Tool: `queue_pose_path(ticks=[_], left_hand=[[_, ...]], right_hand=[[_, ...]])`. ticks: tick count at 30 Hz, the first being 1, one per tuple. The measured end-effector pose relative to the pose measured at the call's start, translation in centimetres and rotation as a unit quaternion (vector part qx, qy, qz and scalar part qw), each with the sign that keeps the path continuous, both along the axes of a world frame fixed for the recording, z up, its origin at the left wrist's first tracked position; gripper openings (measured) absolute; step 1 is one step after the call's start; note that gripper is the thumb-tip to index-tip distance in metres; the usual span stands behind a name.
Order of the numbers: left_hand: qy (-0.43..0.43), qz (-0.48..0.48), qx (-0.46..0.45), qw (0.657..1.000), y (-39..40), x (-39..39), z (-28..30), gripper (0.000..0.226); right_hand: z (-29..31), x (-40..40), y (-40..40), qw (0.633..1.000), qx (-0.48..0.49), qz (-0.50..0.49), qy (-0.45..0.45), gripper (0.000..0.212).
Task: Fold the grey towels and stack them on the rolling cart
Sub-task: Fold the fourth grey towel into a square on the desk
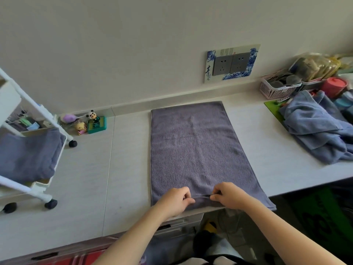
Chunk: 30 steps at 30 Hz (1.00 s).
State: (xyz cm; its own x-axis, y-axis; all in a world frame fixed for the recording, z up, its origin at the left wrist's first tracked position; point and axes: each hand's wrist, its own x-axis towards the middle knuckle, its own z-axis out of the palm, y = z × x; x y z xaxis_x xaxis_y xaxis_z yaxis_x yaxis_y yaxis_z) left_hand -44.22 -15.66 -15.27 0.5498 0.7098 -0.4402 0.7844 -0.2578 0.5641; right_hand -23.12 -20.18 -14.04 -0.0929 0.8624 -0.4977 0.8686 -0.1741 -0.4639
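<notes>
A grey towel (198,150) lies flat on the counter (91,178), its long side running from the wall to the near edge. It serves as the landmark here.

Both hands sit at the towel's near end, close together around its middle. The left hand (176,200) has its fingers curled and pinches a small fold of the cloth at the near hem. The right hand (228,196), just right of it, pinches the same raised fold between thumb and fingers. The fold forms a short ridge between the two hands; the rest of the towel stretches away from them toward the wall, smooth and unlifted.

Left of the towel, well apart, stands the white cart (38,150) on black wheels, on the counter. A folded towel (26,155) lies on its shelf. Between the cart and the towel's far left corner, small toys (89,122) stand against the wall.

Right of the towel, a heap of towels (317,129) lies unfolded, bluish-grey. Behind the heap sits a pink basket (277,88). Above the towel's far right corner, a socket plate (231,63) is on the wall.
</notes>
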Motion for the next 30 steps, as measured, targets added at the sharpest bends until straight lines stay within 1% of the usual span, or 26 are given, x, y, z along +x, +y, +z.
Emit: queue_pose_path(ticks=[3,6,9,11,13,15,17,20,22,24,26,28,30], left_hand=[[0.025,-0.047,-0.059,0.997,1.1,0.5,2.9,0.018],[0.054,-0.081,-0.068,0.993,3.0,1.3,4.8,0.021],[0.065,-0.059,-0.035,0.996,6.1,2.1,5.4,0.025],[0.071,-0.025,0.011,0.997,8.7,2.6,5.2,0.024],[0.084,0.007,0.056,0.995,11.0,3.1,4.2,0.024],[0.103,0.024,0.064,0.992,12.0,3.0,2.7,0.025],[0.136,0.014,0.045,0.99,12.4,2.7,1.1,0.031],[0.191,-0.061,0.058,0.978,12.7,2.0,-0.5,0.044],[0.179,-0.084,0.053,0.979,13.4,1.5,-0.7,0.038],[0.145,-0.069,0.026,0.987,14.2,1.1,-0.3,0.036],[0.136,-0.042,0.015,0.99,15.2,0.9,0.2,0.037],[0.142,-0.021,0.014,0.989,16.0,1.0,0.4,0.033],[0.172,-0.021,0.038,0.984,16.7,1.5,0.1,0.027]], right_hand=[[2.1,0.6,0.3,0.996,-0.038,0.077,-0.004,0.018],[3.7,1.5,1.8,0.992,-0.069,0.103,-0.011,0.025],[4.3,2.1,5.2,0.994,-0.046,0.093,-0.018,0.025],[3.9,2.5,8.0,0.999,0.003,0.048,-0.015,0.029],[3.2,3.1,10.4,0.999,0.022,0.011,-0.031,0.038],[2.2,3.9,11.6,0.996,-0.011,0.026,-0.082,0.05],[1.0,5.2,12.4,0.986,-0.049,0.07,-0.141,0.055],[-0.2,7.0,12.8,0.97,-0.058,0.13,-0.196,0.05],[-0.3,7.8,13.3,0.969,-0.064,0.15,-0.183,0.044],[0.0,8.3,14.0,0.975,-0.06,0.148,-0.156,0.04],[0.2,8.8,14.9,0.978,-0.044,0.139,-0.149,0.039],[0.1,9.0,15.7,0.977,-0.023,0.135,-0.161,0.036],[-0.3,9.0,16.3,0.974,-0.007,0.128,-0.185,0.035]])
